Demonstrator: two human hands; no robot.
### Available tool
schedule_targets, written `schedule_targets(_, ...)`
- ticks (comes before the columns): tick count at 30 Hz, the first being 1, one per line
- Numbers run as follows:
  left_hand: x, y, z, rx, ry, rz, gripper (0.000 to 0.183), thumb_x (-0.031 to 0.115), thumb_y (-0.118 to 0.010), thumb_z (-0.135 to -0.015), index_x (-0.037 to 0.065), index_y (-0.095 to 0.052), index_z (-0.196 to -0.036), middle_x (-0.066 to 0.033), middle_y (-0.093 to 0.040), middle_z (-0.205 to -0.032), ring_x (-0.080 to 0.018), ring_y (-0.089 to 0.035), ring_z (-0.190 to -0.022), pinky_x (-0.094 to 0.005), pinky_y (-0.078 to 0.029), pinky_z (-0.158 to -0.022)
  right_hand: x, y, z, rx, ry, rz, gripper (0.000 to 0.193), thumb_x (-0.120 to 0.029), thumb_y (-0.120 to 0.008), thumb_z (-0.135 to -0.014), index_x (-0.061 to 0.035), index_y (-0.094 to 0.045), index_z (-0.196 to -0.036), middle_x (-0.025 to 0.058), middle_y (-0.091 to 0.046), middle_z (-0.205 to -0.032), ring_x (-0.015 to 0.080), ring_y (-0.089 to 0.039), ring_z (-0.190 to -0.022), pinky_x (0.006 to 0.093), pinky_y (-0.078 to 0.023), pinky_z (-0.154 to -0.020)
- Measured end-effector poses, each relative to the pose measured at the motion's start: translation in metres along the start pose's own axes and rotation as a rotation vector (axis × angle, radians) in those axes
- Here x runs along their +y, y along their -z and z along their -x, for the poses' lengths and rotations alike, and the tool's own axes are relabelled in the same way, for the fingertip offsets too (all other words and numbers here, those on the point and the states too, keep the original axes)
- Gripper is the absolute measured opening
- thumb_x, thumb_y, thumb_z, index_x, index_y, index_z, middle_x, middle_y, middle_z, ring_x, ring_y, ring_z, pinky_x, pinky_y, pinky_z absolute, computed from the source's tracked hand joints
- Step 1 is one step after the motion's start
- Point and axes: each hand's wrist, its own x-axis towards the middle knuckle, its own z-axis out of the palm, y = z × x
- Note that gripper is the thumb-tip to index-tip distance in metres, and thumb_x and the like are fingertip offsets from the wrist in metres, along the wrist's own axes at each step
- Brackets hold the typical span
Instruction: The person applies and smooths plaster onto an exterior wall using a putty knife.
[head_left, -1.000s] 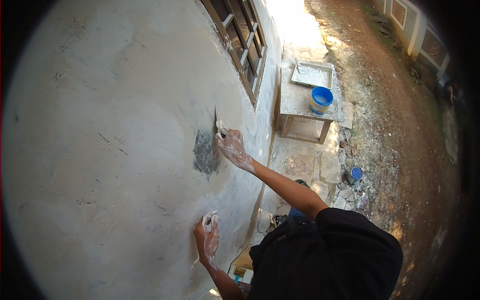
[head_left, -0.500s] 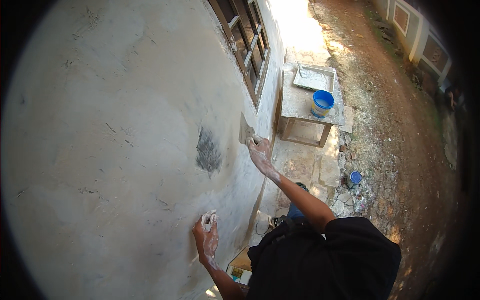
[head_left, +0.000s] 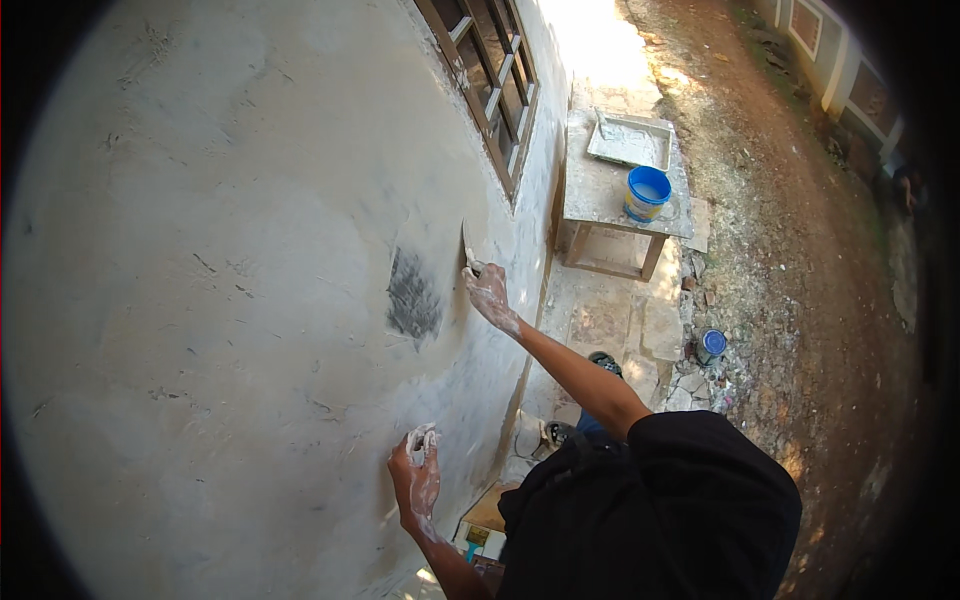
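My right hand (head_left: 488,293), smeared with white, is closed round the handle of a putty knife (head_left: 467,243). Its thin blade points up along the wall (head_left: 250,400) and shows nearly edge-on. Just left of the blade is a rough dark grey patch (head_left: 413,297) on the plastered surface. Lower down, my left hand (head_left: 415,478) is close to the wall, its fingers curled and coated in white. Something whitish (head_left: 421,442) shows between those fingertips, but its kind cannot be made out.
A barred window (head_left: 490,90) is set in the wall above. Beyond stands a spattered table (head_left: 590,205) with a white tray (head_left: 630,141) and a blue-rimmed bucket (head_left: 647,194). A blue-lidded can (head_left: 712,345) sits on the ground near broken tiles. A brush (head_left: 474,541) lies low beside me.
My right hand has moved left toward the dark patch, and the putty knife's blade has turned from broad side to nearly edge-on. My left hand has hardly moved.
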Motion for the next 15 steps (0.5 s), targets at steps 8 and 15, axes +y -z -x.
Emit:
schedule_targets(8,0.003,0.000,0.000,0.001,-0.043,-0.073,0.021,0.010,-0.061,-0.086,0.000,-0.066,-0.104,-0.0191,-0.068,-0.094,-0.0337,-0.064,-0.086,-0.0408,-0.047,-0.081,-0.091,0.023,0.142,-0.202,0.170,-0.188,0.027,-0.014,-0.063,-0.081,0.0036,-0.063,-0.102,0.0232,-0.064,-0.085,0.0424,-0.062,-0.078,0.0465,-0.049,-0.072)
schedule_targets(15,0.008,0.006,0.006,0.019,0.006,-0.031,0.021,0.008,-0.061,-0.085,0.000,-0.066,-0.104,-0.0194,-0.067,-0.096,-0.0341,-0.064,-0.088,-0.0410,-0.047,-0.082,-0.111,0.071,0.111,-0.203,-0.159,-0.195,0.017,-0.013,-0.061,-0.084,0.0036,-0.064,-0.089,0.0169,-0.063,-0.069,0.0309,-0.056,-0.051,0.0398,-0.046,-0.052)
